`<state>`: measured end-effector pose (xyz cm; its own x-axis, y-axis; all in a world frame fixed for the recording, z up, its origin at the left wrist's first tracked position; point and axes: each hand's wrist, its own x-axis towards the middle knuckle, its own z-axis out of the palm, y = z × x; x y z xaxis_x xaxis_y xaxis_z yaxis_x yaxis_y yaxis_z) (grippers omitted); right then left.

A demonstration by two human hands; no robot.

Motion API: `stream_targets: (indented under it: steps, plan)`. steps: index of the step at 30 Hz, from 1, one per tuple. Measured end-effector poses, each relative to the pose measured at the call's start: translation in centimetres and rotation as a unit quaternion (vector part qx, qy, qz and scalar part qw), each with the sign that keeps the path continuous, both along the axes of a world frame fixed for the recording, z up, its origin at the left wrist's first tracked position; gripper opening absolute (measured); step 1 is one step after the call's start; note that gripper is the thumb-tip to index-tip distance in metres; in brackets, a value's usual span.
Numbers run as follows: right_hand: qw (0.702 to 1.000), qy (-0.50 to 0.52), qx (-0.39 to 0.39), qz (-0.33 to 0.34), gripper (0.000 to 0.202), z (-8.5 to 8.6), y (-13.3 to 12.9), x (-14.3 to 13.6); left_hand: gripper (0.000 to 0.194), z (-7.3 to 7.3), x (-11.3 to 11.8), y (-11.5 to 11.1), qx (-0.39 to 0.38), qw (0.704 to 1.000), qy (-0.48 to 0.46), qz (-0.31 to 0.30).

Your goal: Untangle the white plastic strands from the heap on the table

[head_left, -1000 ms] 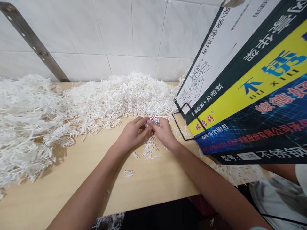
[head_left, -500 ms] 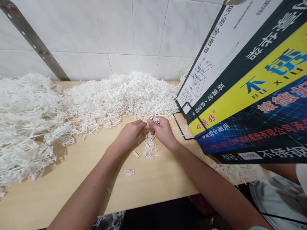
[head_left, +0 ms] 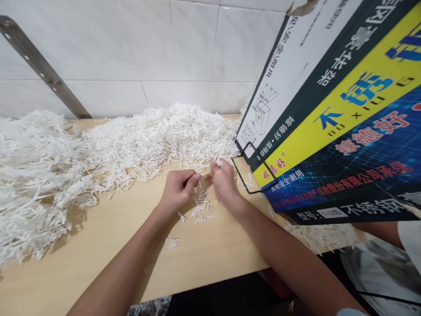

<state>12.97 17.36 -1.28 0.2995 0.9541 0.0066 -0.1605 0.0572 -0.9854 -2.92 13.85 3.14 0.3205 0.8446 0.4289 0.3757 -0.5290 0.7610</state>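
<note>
My left hand (head_left: 180, 186) is closed above the wooden table (head_left: 204, 259), thumb pressed to the curled fingers; anything inside is hidden. Just right of it, my right hand (head_left: 223, 181) has its fingers curled at the front edge of a long heap of small white plastic pieces (head_left: 171, 134). Something white shows at its fingertips, too small to make out. The two hands are slightly apart. Below and between them lies a small scatter of white pieces (head_left: 201, 206), with a few more (head_left: 172, 242) nearer the table's front edge.
A large printed cardboard box (head_left: 329, 123) stands at the right, a black wire stand (head_left: 255, 191) at its lower corner. A bigger white heap (head_left: 29, 175) fills the left. Behind are a tiled wall (head_left: 184, 48) and metal bracket (head_left: 49, 72). A person's sleeve (head_left: 409, 245) shows lower right.
My hands were together with white pieces at the fingertips; now they have parted, the right fingers reaching toward the heap. The view has shifted slightly.
</note>
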Motion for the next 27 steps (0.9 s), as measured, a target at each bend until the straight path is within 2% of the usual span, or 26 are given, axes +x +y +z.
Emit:
stream_targets:
  steps: [2, 4, 6, 10, 16, 18, 21, 23, 27]
  plan:
    - [1.0, 0.01, -0.008, -0.028, 0.026, 0.3, 0.6, 0.4, 0.045, 0.4, -1.0, -0.2, -0.033, 0.998, -0.054, 0.015]
    - [0.999, -0.038, 0.002, 0.012, 0.027, 0.6, 0.8, 0.6, 0.042, 0.3, -2.0, 0.6, -0.024, 0.992, -0.084, 0.097]
    - [0.997, -0.052, 0.012, 0.056, 0.028, 1.0, 0.6, 0.6, 0.035, -0.3, -2.6, 1.8, -0.034, 0.986, -0.055, 0.151]
    - [0.992, 0.039, 0.016, 0.117, 0.028, 1.8, 0.0, 0.7, 0.019, -1.6, -2.5, 3.7, -0.026, 0.98, 0.009, 0.198]
    - [0.984, 0.008, 0.017, 0.177, 0.031, 1.9, 0.0, 0.9, 0.029, -1.5, -1.9, 3.1, 0.022, 0.986, 0.009, 0.162]
    - [0.984, -0.021, 0.033, 0.171, 0.031, 1.8, 0.0, 0.8, 0.032, -1.5, -2.0, 3.0, 0.056, 0.982, 0.014, 0.177]
    - [0.985, -0.073, 0.054, 0.145, 0.029, 1.7, -0.2, 0.9, 0.016, -1.6, -2.2, 3.2, 0.093, 0.974, 0.019, 0.207]
    - [0.985, -0.09, 0.051, 0.139, 0.027, 1.7, -0.3, 0.9, 0.021, -1.5, -2.2, 3.1, 0.1, 0.973, 0.024, 0.209]
    - [0.981, -0.08, 0.061, 0.168, 0.031, 1.6, -0.4, 0.6, 0.025, -0.9, -1.5, 2.6, 0.056, 0.988, 0.039, 0.136]
